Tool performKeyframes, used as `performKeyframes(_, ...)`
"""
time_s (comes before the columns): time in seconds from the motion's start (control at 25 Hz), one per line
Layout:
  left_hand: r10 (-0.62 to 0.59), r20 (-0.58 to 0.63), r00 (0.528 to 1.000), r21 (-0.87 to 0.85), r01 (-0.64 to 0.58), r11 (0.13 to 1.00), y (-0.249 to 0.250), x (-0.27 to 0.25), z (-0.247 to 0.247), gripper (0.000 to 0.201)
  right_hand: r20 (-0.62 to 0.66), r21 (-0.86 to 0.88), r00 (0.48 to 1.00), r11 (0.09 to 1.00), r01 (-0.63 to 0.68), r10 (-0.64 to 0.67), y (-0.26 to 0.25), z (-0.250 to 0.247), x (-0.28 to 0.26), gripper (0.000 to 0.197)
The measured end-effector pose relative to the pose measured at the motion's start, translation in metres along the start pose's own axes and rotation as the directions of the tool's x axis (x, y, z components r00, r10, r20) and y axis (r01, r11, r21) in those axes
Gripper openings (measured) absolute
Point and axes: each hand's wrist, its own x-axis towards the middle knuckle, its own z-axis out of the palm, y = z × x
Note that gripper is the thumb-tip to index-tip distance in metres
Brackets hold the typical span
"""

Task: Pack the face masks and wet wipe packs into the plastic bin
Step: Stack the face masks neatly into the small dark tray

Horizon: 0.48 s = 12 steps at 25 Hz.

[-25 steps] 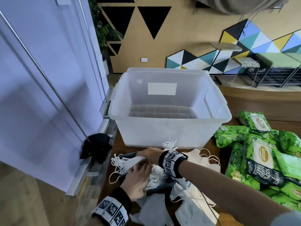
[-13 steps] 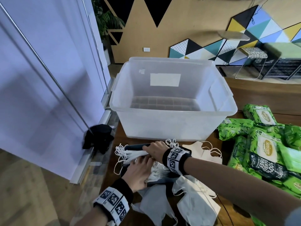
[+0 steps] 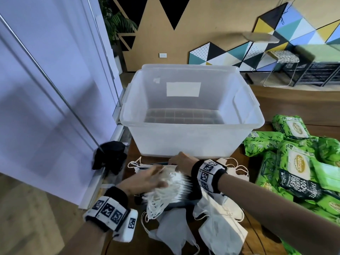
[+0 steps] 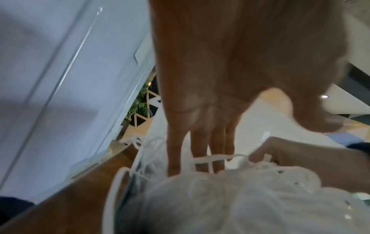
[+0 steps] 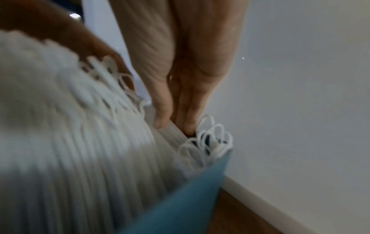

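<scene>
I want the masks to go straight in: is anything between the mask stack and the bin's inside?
Only the plastic bin's own near wall, which rises right behind the stack of face masks, so the stack must be lifted over its rim. The bin has no lid on and looks empty.

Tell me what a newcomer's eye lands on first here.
First, the big clear plastic bin, standing with nothing in it at the middle of the table. Just in front of it, the left hand and right hand work a fanned stack of white face masks. To the right lies a bright green heap of wet wipe packs.
</scene>
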Motion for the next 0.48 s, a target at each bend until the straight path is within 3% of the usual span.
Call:
performKeyframes(0.04,0.025,-0.174,0.984,0.005,-0.025,1.0,-0.008,0.004,-0.005,0.065,-0.055,-0.031,0.998,0.999,-0.04,0.038,0.002,0.002,-0.007,0.031)
performKeyframes(0.12,0.077,-0.454,0.888,0.165,-0.001,0.986,-0.023,0.015,-0.012,0.015,-0.098,-0.128,0.991,0.986,-0.107,0.095,0.004,0.01,-0.014,0.027)
performKeyframes(0.16,0.12,-0.498,0.859,0.288,0.034,0.957,-0.027,0.018,-0.01,0.017,-0.104,-0.143,0.989,0.982,-0.121,0.107,0.003,0.011,-0.015,0.026)
performKeyframes(0.24,0.203,-0.464,0.862,0.541,0.095,0.836,-0.029,0.02,-0.001,0.03,-0.078,-0.237,0.993,0.965,-0.109,0.094,0.001,0.011,-0.013,0.026)
performKeyframes(0.32,0.377,-0.433,0.819,0.766,0.114,0.632,-0.03,0.02,0.004,0.037,-0.092,-0.303,0.995,0.951,-0.06,0.033,0.002,0.008,-0.009,0.029)
performKeyframes(0.4,0.452,-0.411,0.792,0.831,0.12,0.544,-0.026,0.021,0.001,0.027,-0.128,-0.323,0.99,0.946,0.012,-0.057,-0.004,0.004,-0.01,0.027)
performKeyframes(0.48,0.431,-0.36,0.828,0.864,0.122,0.488,-0.027,0.021,-0.003,0.022,-0.156,-0.323,0.986,0.946,0.009,-0.063,-0.012,-0.002,-0.013,0.018)
